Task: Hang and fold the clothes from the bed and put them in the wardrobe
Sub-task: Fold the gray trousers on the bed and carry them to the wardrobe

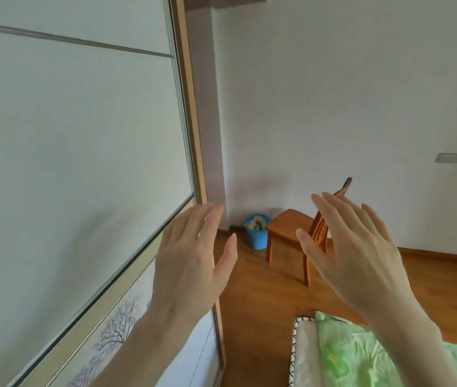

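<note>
Wardrobe (76, 141) beside left hand (191, 263)

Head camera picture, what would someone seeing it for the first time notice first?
Two bare hands raised in the middle with fingers spread, the left hand by the edge of the wardrobe door, the right hand in front of a wooden chair. A blue bin stands in the far corner, and green bedding lies at lower right.
</note>
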### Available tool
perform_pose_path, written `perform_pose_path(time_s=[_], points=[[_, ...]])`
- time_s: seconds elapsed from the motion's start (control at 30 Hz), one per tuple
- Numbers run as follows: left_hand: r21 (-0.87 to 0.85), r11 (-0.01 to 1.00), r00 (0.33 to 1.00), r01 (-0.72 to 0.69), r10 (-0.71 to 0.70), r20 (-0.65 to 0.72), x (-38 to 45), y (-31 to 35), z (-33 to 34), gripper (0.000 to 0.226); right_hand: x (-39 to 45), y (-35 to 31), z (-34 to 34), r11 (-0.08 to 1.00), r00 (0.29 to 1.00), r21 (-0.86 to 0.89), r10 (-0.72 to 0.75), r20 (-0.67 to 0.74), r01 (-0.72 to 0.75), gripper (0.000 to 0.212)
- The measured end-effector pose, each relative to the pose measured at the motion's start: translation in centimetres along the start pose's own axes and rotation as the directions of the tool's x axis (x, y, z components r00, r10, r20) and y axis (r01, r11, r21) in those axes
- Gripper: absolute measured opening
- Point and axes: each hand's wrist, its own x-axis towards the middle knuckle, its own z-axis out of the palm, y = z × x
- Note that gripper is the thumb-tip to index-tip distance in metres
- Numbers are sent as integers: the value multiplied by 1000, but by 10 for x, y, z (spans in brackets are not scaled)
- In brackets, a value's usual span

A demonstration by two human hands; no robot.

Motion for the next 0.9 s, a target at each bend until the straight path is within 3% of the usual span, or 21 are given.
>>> perform_pose_path(time_s=[0.17, 0.33, 0.7, 0.9], points=[[-106, 994, 999, 10, -6, 37, 31, -1, 64, 52, 25, 35, 20, 995, 996, -56, 85, 30, -83, 68], [-231, 973, 1000, -5, 8, 13, 74, -6, 136, 51, 60, 63, 61, 986, 991, -100, 132, -12, -133, 62], [-403, 906, 991, -129, 130, -25, 188, -39, 270, 54, 171, 102, 154, 944, 962, -180, 271, -44, -275, 68], [-520, 851, 991, -80, 123, 49, 231, -27, 343, 55, 210, 141, 177, 916, 937, -198, 347, -43, -349, 70]])
